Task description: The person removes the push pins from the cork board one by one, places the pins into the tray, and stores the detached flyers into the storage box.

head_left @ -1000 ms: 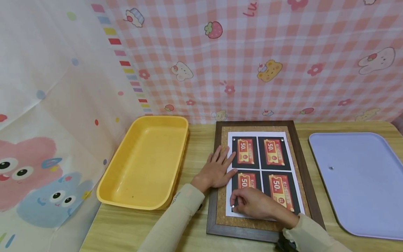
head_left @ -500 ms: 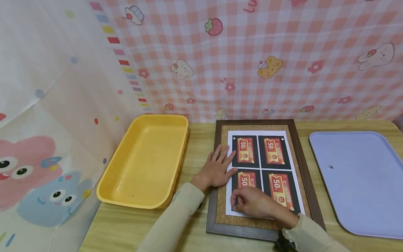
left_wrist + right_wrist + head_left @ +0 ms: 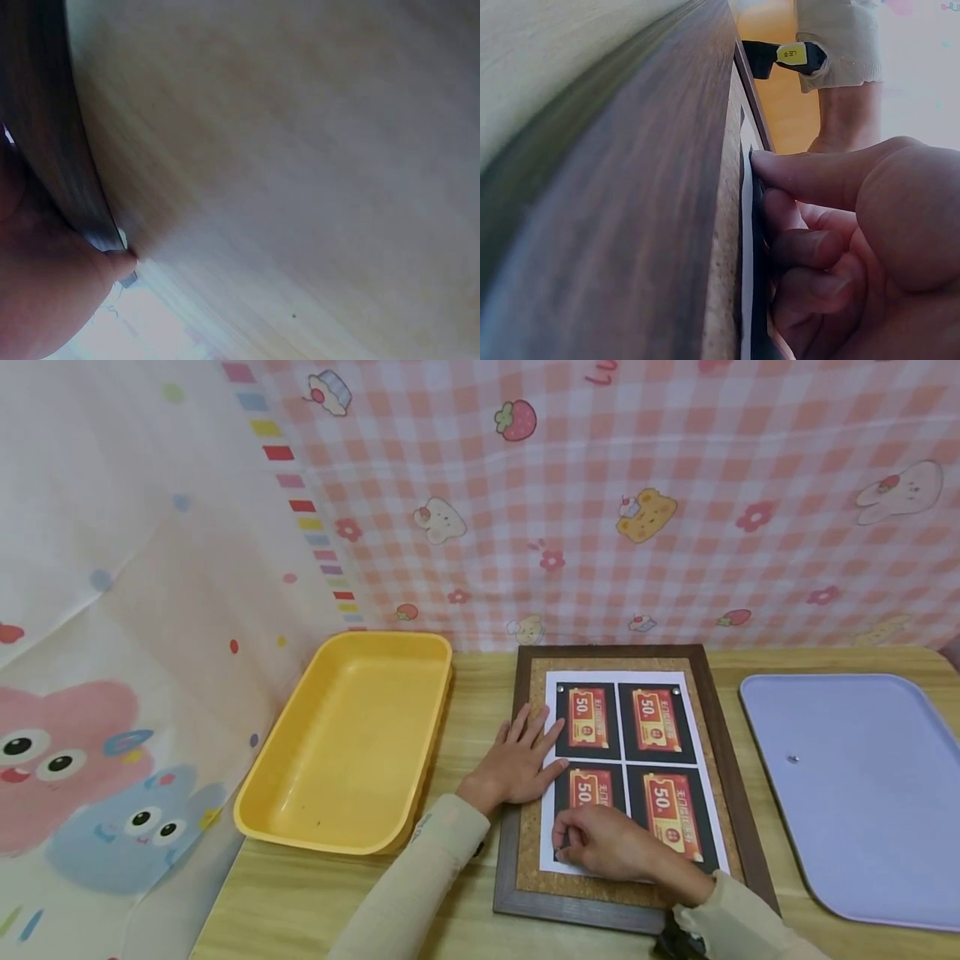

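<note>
A framed cork board (image 3: pixel 528 883) lies on the table with a white printed sheet (image 3: pixel 622 718) on it, showing red and yellow coupons on black panels. Silver pins hold its top corners, one pin (image 3: pixel 560 689) on the left and another pin (image 3: pixel 676 692) on the right. My left hand (image 3: pixel 513 766) rests on the sheet's left edge and the frame, fingers spread. At the sheet's lower left corner, my right hand (image 3: pixel 603 843) pinches a small silver pin between thumb and index finger, the other fingers curled. Those fingertips mostly hide the pin.
A yellow plastic tray (image 3: pixel 420 752) stands left of the board. To the right lies a lavender tray (image 3: pixel 862 827) bearing one loose silver pin (image 3: pixel 793 759). Behind the table hangs a pink checked cloth (image 3: pixel 480 485).
Both hands keep their places. The pin head at my right fingertips, bright a second ago, is now mostly covered. The head view has shifted slightly.
</note>
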Tool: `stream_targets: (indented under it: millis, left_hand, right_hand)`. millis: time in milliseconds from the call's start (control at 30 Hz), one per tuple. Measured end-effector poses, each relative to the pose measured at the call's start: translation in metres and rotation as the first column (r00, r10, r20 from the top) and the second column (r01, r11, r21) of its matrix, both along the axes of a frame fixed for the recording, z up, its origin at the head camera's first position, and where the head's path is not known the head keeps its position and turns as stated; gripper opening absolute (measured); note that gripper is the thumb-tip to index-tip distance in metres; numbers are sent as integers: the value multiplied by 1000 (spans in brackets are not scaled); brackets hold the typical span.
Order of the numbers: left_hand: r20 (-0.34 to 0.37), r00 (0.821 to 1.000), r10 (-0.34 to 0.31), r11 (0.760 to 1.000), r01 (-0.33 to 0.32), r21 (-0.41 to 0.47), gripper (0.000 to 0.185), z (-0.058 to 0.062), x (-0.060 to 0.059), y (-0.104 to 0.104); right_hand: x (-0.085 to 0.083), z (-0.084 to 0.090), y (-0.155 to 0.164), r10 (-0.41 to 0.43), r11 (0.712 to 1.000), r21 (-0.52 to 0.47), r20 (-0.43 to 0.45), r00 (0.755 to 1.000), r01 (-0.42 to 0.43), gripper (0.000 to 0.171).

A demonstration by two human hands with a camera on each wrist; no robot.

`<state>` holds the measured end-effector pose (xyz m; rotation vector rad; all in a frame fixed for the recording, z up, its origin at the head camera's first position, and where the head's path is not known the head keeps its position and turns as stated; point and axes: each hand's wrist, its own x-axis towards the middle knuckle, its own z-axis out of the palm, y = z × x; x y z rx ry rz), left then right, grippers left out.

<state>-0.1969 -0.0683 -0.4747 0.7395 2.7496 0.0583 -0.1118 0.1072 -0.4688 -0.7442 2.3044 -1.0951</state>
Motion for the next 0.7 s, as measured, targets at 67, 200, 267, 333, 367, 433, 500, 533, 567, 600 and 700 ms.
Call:
stream_targets:
  millis: [67,200,267,333,367,433,500,533,567,600,700]
  left_hand:
    - [0,1000,-8,1000,8,5,65,0,0,1]
    - [1,1000,-13,1000,13,4,65,1,-1,1]
    - [2,1000,-15,1000,15,0,65,1,-1,1]
    - [2,1000,-15,1000,15,0,65,0,-1,0]
    - [2,1000,-16,1000,16,-1,65,1,-1,0]
    - [6,1000,-16,1000,16,-1,65,1,-1,0]
    - [7,1000,-14,1000,14,0,65,1,-1,0]
    - [8,1000,-12,1000,12,1,65,1,-1,0]
    - [9,1000,-11,1000,11,1,65,1,-1,0]
    - [10,1000,-8,1000,8,2,65,1,-1,0]
    - [8,1000,-3,1000,3,8,65,1,-1,1]
  right_hand:
    - [0,0,1,-2,1000,1,-3,1000,2,13]
    - [0,0,1,-3,1000,0,11,1000,3,14]
    - [0,0,1,-3,1000,-5,16,1000,3,13]
    - [0,0,1,-5,1000,-2,20,1000,5,12]
    - [0,0,1,-5,1000,-4,22,1000,5,12]
    - [0,0,1,-6,1000,-3,26,1000,6,11]
    - [0,0,1,-7,1000,-2,31,999,7,10]
    - [0,0,1,-8,1000,-1,33,999,8,9]
    - [0,0,1,-10,1000,0,36,999,10,8]
    - [0,1,1,-12,1000,1,36,999,12,8]
    - [0,2,0,-18,1000,2,37,999,18,8]
